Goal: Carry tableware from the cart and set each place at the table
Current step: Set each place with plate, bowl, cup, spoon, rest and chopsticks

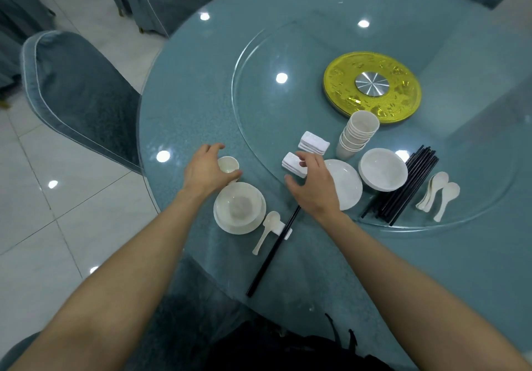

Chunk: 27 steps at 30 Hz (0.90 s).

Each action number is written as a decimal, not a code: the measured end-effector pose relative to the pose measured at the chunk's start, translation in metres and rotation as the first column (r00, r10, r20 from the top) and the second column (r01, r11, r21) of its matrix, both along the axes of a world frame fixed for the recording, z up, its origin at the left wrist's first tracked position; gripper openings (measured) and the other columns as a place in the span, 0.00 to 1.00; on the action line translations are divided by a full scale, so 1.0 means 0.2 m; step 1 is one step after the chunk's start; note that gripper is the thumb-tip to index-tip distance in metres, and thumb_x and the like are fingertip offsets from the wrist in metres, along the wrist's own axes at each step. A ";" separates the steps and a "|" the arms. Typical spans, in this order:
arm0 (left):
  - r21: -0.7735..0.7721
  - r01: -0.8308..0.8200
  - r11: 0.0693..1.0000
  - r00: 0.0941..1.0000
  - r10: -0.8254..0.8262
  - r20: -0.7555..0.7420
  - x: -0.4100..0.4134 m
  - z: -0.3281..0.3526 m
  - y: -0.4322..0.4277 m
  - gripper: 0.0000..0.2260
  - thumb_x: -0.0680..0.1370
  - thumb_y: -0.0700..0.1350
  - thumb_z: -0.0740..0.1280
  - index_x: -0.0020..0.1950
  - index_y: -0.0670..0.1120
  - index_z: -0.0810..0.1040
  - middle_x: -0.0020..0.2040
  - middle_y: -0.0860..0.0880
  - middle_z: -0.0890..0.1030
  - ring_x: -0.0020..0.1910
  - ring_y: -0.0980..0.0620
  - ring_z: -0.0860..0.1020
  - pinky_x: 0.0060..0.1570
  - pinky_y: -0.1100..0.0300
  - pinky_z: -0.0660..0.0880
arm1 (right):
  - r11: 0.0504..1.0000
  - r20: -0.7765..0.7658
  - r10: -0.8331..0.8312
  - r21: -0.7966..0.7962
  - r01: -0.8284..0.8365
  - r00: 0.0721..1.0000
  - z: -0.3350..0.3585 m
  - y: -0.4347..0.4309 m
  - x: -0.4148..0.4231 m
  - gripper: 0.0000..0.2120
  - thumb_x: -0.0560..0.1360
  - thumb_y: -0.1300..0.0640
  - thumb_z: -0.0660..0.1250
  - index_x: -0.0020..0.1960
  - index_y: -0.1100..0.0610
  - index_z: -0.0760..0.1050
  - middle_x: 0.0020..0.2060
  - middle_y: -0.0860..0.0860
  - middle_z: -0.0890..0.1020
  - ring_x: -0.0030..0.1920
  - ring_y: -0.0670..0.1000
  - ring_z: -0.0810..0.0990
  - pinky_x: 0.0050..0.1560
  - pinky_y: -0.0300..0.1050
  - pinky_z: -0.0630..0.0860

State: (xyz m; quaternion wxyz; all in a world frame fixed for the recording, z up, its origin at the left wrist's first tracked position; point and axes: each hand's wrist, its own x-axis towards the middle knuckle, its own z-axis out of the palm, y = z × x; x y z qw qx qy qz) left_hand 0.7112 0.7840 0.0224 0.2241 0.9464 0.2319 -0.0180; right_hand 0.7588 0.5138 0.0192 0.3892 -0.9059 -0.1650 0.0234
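Fingers (212, 148) of the left hand (201, 173) curl round a small white ceramic cup (229, 165), just at 11 o'clock of the white bowl (238, 204) on its round plate (230, 226), near the teal glass-topped table (184, 111) edge. The right hand (314, 187) hovers, fingers spread, above a white block-shaped chopstick rest (291, 166) at its 11 o'clock; contact unclear.

Dim, cool overhead light. Round lamp glare spots dot the glass table (187, 88) from 9 to 1 o'clock. Wide-angle bending at the edges, and 6 o'clock is slightly soft.
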 end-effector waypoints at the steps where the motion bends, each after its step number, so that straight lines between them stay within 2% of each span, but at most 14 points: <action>1: 0.005 0.008 1.000 1.000 -0.008 0.015 0.01 0.02 -0.01 0.40 0.67 0.68 0.77 0.75 0.55 0.72 0.70 0.51 0.75 0.70 0.46 0.74 0.64 0.45 0.76 | 1.000 -0.008 -0.005 -0.001 0.005 1.000 0.01 0.00 0.00 0.26 0.76 0.53 0.75 0.72 0.54 0.73 0.63 0.49 0.76 0.62 0.48 0.77 0.62 0.47 0.76; 7: 0.024 0.115 0.993 0.989 -0.117 0.092 -0.02 0.12 -0.16 0.38 0.68 0.67 0.76 0.74 0.54 0.73 0.69 0.51 0.76 0.70 0.46 0.75 0.68 0.47 0.74 | 0.998 0.009 -0.048 -0.027 0.048 0.999 0.06 -0.11 -0.11 0.32 0.76 0.48 0.74 0.76 0.56 0.70 0.67 0.51 0.76 0.66 0.51 0.76 0.67 0.49 0.73; 11: 0.016 0.202 0.979 0.973 -0.202 0.114 -0.07 0.15 -0.28 0.39 0.70 0.66 0.76 0.77 0.54 0.71 0.73 0.51 0.75 0.74 0.47 0.72 0.72 0.47 0.71 | 0.996 -0.007 -0.082 -0.033 0.082 0.997 0.07 -0.20 -0.20 0.34 0.76 0.46 0.74 0.78 0.55 0.68 0.69 0.50 0.75 0.68 0.50 0.74 0.71 0.50 0.72; 17: 0.002 0.307 0.952 0.944 -0.305 0.126 -0.17 0.14 -0.48 0.40 0.71 0.65 0.76 0.79 0.52 0.71 0.78 0.51 0.73 0.78 0.49 0.69 0.77 0.51 0.66 | 0.988 -0.021 -0.146 -0.043 0.145 0.989 0.08 -0.41 -0.38 0.34 0.76 0.45 0.74 0.78 0.54 0.68 0.72 0.50 0.73 0.69 0.52 0.75 0.70 0.53 0.74; 27: 0.012 0.400 0.917 0.911 -0.399 0.103 -0.52 0.14 -0.87 0.40 0.71 0.64 0.76 0.79 0.53 0.71 0.78 0.50 0.73 0.77 0.48 0.70 0.77 0.51 0.67 | 0.972 -0.036 -0.236 -0.017 0.236 0.971 0.07 -0.79 -0.78 0.34 0.75 0.49 0.77 0.76 0.58 0.71 0.69 0.54 0.75 0.68 0.54 0.75 0.72 0.48 0.71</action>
